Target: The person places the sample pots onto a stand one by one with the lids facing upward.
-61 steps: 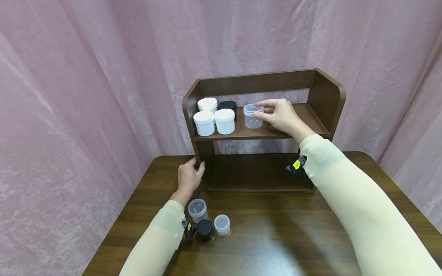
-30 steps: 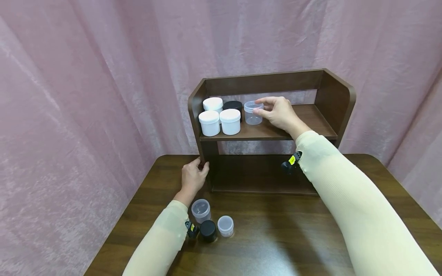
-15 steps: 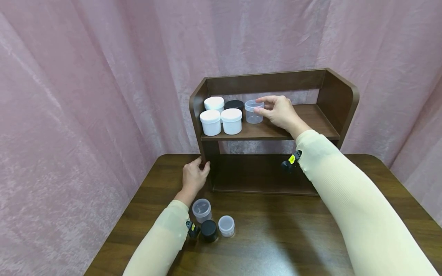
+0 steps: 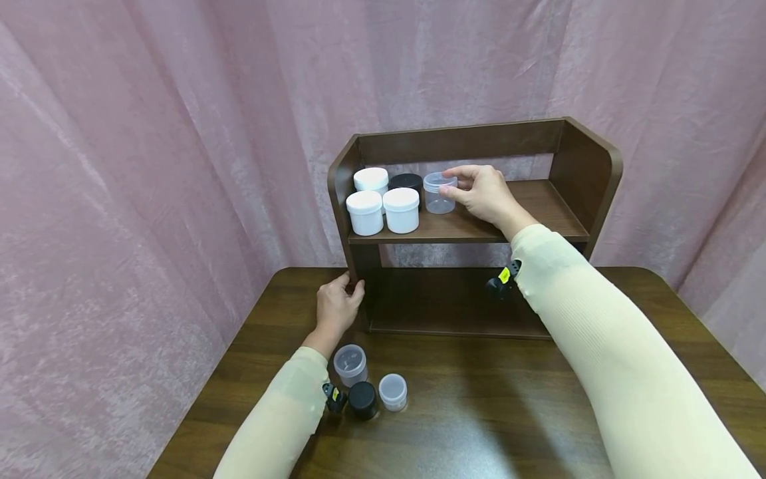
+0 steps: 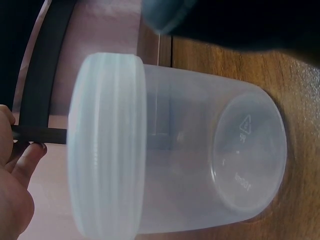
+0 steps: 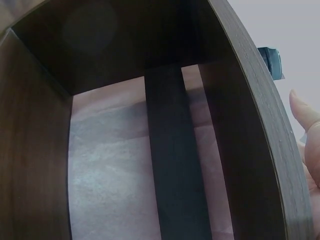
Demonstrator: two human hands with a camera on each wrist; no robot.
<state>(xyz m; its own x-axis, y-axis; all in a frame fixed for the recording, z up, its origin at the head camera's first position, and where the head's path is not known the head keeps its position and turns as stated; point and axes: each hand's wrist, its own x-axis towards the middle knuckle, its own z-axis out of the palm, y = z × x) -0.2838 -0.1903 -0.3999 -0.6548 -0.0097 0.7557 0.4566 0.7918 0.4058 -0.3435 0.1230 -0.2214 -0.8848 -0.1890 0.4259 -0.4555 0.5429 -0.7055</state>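
My right hand (image 4: 479,193) holds a clear plastic jar (image 4: 439,193) by its rim on the upper board of a dark wooden shelf (image 4: 541,203). Left of it stand three white jars (image 4: 400,209) and a black jar (image 4: 406,181). My left hand (image 4: 337,307) grips the shelf's left upright near its foot. Just behind that wrist on the table stand a clear jar (image 4: 350,364), a black jar (image 4: 362,400) and a small clear jar (image 4: 392,391). The left wrist view is filled by the clear jar (image 5: 170,160). The right wrist view shows only the shelf's underside (image 6: 170,150).
The shelf stands at the back of a dark wooden table (image 4: 479,412). Pink curtains (image 4: 149,166) hang close behind and on both sides. The right half of the upper board and the lower compartment (image 4: 443,299) hold nothing.
My right hand has slid the clear jar back and left on the upper board, close to the black jar. The left hand has kept its grip on the upright.
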